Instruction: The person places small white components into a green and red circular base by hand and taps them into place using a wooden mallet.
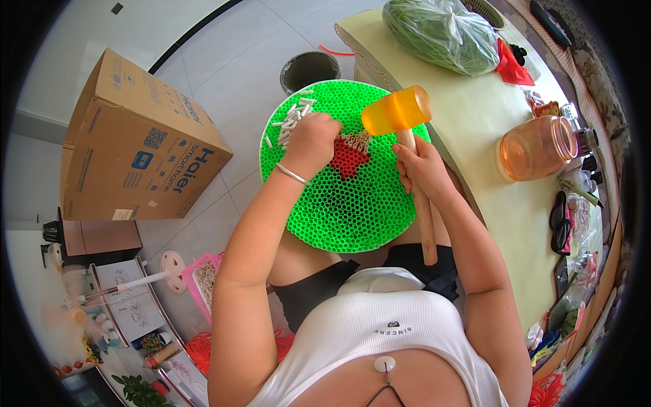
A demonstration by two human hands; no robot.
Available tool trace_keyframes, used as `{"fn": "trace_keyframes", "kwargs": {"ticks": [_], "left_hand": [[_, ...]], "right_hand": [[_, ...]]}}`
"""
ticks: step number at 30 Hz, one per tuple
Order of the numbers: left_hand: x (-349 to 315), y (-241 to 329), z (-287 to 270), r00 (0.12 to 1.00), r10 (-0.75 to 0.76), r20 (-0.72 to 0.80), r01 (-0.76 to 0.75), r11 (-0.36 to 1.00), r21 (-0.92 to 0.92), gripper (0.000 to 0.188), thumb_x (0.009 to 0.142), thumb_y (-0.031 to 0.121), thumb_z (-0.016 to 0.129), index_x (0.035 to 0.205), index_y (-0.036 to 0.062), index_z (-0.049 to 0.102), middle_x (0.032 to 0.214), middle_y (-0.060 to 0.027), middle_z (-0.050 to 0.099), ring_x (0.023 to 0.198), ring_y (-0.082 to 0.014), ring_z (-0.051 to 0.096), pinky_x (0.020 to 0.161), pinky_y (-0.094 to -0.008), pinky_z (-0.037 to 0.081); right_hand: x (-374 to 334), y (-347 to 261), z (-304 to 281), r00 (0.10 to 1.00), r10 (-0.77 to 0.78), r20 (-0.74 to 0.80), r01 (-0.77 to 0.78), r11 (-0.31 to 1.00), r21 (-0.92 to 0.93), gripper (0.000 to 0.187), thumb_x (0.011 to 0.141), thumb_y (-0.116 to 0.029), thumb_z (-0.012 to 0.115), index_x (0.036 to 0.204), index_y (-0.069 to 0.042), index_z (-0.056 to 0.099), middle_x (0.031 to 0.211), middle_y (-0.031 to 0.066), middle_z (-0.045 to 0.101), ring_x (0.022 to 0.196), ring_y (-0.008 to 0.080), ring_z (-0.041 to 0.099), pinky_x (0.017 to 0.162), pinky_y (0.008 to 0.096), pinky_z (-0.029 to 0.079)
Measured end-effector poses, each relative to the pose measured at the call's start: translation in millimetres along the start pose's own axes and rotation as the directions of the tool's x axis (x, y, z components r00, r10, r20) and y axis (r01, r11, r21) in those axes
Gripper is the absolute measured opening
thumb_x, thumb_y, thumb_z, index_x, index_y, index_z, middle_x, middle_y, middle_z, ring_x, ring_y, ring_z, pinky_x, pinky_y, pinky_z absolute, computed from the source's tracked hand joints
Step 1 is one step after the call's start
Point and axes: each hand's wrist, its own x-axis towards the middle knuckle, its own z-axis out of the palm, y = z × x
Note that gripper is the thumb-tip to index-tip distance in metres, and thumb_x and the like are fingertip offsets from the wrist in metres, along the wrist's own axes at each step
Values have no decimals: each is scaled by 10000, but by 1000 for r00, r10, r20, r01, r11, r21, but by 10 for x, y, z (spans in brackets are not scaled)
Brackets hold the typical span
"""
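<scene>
A round green board [339, 224], a honeycomb of small holes, rests over my lap. Red pegs [348, 160] fill a patch near its middle, with a band of pale pegs [355, 141] above them. Loose white pegs [293, 117] lie heaped at the board's far left. My left hand [313, 141] is closed in a pinch beside the pale band; its fingertips are hidden, so what they hold cannot be made out. My right hand [424, 167] grips the wooden handle of a mallet [397, 110], whose amber, see-through head hovers over the board's right side.
To the left stands a large cardboard box [135, 142]. A dark bin [309, 70] is beyond the board. The pale table [468, 108] on the right carries a bag of greens [444, 34], a jar [539, 148] and small clutter. A pink basket [202, 285] sits at lower left.
</scene>
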Motion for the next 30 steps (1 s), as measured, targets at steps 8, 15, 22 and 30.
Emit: {"fn": "trace_keyframes", "kwargs": {"ticks": [8,15,22,30], "left_hand": [[73,50,4,990,-54,131,46,997,63,92,767,87,656,844,52,694,785,-153,630,807,-340,625,718,-445,493],[-112,-190,-450,938,-335,-84,330,942,-63,97,763,69,697,856,45,711,801,-136,656,732,-311,642,665,-406,508],[-254,21,-459,905,-376,198,346,922,172,78,756,135,716,793,67,720,810,-142,646,824,-338,630,715,-438,507],[-334,25,-301,969,-241,53,228,955,188,20,749,37,648,760,52,639,816,-146,627,806,-335,640,673,-453,511]], "right_hand": [[-41,-78,50,998,-59,8,60,981,-184,271,946,-255,623,970,-16,498,675,40,537,440,107,505,396,273,418],[-275,-545,326,925,-363,109,359,746,-561,349,908,-299,656,978,18,529,799,207,616,745,340,639,677,436,499],[-174,-718,407,967,-234,103,242,709,-663,365,914,-301,638,952,45,532,857,264,638,822,437,630,709,476,481],[-42,-569,445,900,-325,292,428,528,-733,375,911,-305,644,968,46,523,862,245,631,824,406,634,740,474,495]]}}
